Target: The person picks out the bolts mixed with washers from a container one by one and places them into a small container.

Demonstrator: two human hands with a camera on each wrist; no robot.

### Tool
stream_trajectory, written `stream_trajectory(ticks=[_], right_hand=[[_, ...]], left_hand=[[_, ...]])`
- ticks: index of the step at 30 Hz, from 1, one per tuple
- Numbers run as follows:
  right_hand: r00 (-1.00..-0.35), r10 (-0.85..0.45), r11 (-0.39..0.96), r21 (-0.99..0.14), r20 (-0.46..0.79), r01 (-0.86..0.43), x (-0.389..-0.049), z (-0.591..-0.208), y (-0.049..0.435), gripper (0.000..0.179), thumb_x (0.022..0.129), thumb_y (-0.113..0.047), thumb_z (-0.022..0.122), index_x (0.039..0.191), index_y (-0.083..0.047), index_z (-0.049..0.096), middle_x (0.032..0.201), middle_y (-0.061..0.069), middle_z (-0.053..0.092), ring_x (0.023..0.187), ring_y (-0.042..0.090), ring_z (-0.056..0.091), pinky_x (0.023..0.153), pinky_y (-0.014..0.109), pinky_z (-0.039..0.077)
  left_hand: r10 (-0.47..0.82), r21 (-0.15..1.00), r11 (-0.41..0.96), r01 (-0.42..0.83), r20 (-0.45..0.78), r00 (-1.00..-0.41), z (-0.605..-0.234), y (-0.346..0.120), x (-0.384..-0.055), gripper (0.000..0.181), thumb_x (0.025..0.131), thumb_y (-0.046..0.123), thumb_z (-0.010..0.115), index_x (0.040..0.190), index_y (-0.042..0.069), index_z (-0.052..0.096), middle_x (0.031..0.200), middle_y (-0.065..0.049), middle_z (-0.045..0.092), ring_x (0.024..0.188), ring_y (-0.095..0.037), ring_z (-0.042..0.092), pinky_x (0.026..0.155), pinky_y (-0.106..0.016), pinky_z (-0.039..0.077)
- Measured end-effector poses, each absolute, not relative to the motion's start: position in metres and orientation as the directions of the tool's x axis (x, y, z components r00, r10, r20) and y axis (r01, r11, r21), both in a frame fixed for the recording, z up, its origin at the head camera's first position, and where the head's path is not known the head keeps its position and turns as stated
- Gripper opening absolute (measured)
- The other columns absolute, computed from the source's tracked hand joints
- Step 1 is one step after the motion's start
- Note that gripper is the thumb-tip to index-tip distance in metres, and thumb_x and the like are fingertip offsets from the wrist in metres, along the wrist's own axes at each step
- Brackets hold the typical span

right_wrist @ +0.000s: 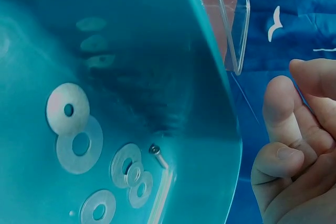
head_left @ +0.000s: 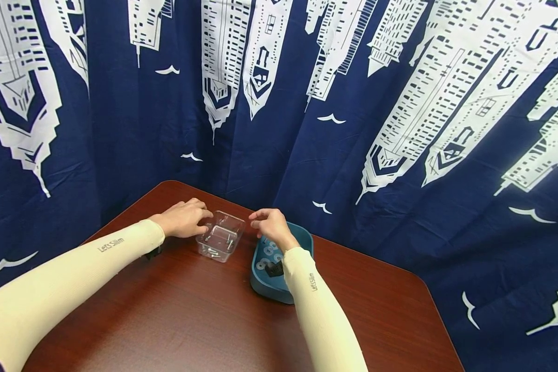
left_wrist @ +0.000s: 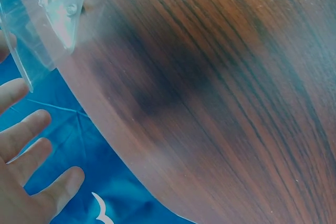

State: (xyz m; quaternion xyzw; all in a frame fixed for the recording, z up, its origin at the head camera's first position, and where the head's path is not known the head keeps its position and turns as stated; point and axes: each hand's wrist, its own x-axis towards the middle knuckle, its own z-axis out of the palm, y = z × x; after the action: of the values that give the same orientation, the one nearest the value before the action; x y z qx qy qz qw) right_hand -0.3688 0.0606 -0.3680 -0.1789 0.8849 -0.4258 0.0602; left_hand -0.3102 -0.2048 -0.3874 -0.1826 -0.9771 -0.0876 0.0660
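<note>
At the left side of a clear plastic box, my left hand hovers with its fingers spread. In the left wrist view one fingertip is close to the box's rim; whether it touches, I cannot tell. Several small metal screws lie in the box. Over the far left rim of a blue bin is my right hand, its fingers loosely bent and nothing visible between them. Flat washers lie in the bin, some overlapping. A screw sits among them beside a pale strip.
A black object is in the bin, partly hidden by my right forearm. Both containers stand on a brown wooden table near its far edge. Behind it hangs a dark blue curtain printed with white buildings.
</note>
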Motion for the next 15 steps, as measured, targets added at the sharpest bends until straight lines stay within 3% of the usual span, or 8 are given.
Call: stream_trajectory(ticks=[5, 10, 15], right_hand=[[-0.928, -0.370, 0.567, -0.782, 0.042, -0.261, -0.368, -0.365, 0.068, 0.013, 0.091, -0.009, 0.069, 0.101, -0.012, 0.076, 0.092, 0.009, 0.072, 0.083, 0.052, 0.066, 0.061, 0.028, 0.047], [-0.929, -0.367, 0.562, -0.783, 0.054, -0.267, -0.367, -0.363, 0.074, 0.012, 0.091, -0.008, 0.069, 0.100, -0.013, 0.076, 0.091, 0.011, 0.072, 0.080, 0.050, 0.067, 0.063, 0.033, 0.049], [-0.933, -0.357, 0.572, -0.777, 0.051, -0.261, -0.367, -0.363, 0.080, 0.012, 0.091, -0.008, 0.069, 0.100, -0.013, 0.076, 0.092, 0.004, 0.072, 0.069, 0.039, 0.068, 0.065, 0.036, 0.051]], left_hand=[[0.346, 0.146, 0.916, 0.373, 0.179, -0.921, -0.386, -0.201, -0.312, 0.045, 0.090, 0.029, 0.068, 0.129, 0.006, 0.068, 0.131, -0.018, 0.062, 0.127, -0.035, 0.049, 0.101, -0.057, 0.045], [0.349, 0.153, 0.912, 0.380, 0.192, -0.917, -0.384, -0.195, -0.315, 0.045, 0.089, 0.027, 0.067, 0.129, 0.006, 0.067, 0.131, -0.018, 0.061, 0.128, -0.035, 0.048, 0.102, -0.058, 0.043], [0.363, 0.151, 0.907, 0.393, 0.192, -0.912, -0.383, -0.185, -0.316, 0.047, 0.088, 0.028, 0.066, 0.131, 0.008, 0.067, 0.133, -0.016, 0.061, 0.127, -0.033, 0.049, 0.099, -0.056, 0.045]])
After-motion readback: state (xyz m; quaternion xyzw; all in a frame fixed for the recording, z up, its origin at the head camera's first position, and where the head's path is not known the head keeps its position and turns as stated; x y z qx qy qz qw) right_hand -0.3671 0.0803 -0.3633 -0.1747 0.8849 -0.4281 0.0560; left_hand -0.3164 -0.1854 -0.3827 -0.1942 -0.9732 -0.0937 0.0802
